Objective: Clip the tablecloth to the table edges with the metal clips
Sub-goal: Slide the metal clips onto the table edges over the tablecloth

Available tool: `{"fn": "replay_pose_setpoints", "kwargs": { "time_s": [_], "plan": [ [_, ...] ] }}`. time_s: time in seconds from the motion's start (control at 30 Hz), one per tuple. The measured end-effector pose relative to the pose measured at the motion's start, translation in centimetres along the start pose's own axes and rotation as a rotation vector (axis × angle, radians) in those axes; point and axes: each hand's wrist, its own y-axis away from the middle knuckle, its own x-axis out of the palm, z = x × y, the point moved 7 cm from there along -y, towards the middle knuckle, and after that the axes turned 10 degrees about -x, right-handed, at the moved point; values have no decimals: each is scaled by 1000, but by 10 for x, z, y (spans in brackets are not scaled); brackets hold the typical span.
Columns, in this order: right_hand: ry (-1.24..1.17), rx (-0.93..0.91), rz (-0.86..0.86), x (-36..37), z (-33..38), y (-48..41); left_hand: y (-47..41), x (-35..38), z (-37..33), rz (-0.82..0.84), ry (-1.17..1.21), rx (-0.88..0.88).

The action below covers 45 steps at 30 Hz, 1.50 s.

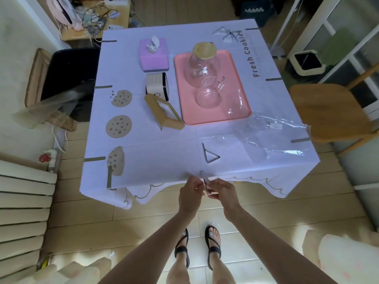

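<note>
We pinch metal clip (203, 177) with left hand (189, 194) and right hand (223, 191), both equally near. Clip at tablecloth (164, 160) near edge, long axis 6-to-12 o'clock; spare clip (210, 155) beyond at 12 o'clock.

I see the tablecloth (164, 152), pale lilac with cookie prints, spread flat over the surface and hanging past the near edge. Three left-edge clips (103, 87) and three right-edge clips (273, 79) grip it, and a corner clip (109, 178) sits by the near-left corner. A triangular loose clip (210, 154) lies flat near the near edge. At the middle of that edge, the left hand (189, 196) and the right hand (223, 193) pinch the middle clip (203, 177).
</note>
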Motion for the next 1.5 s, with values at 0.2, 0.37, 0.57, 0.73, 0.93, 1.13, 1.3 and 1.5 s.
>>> {"fn": "replay_pose_setpoints", "kwargs": {
  "time_s": [0.2,0.37,0.57,0.73,0.93,1.13,1.3,1.5],
  "plan": [
    [22,51,36,-11,-11,-8,-2,20,13,149,221,-207],
    [16,117,85,-15,-29,-15,-7,30,23,188,271,-256],
    [47,117,106,-17,-35,-21,-11,32,27,148,122,-230],
    [33,122,88,-19,-41,-25,-15,30,32,100,-41,-219],
    [24,108,43,-19,-50,-30,-24,31,41,99,29,-261],
    [36,72,2,-16,-52,-37,-33,31,44,79,105,-313],
    [77,2,-35,-14,-44,-40,-39,34,47,89,161,-330],
    [82,-32,-93,-10,-39,-48,-43,33,45,79,225,-346]
  ]
}}
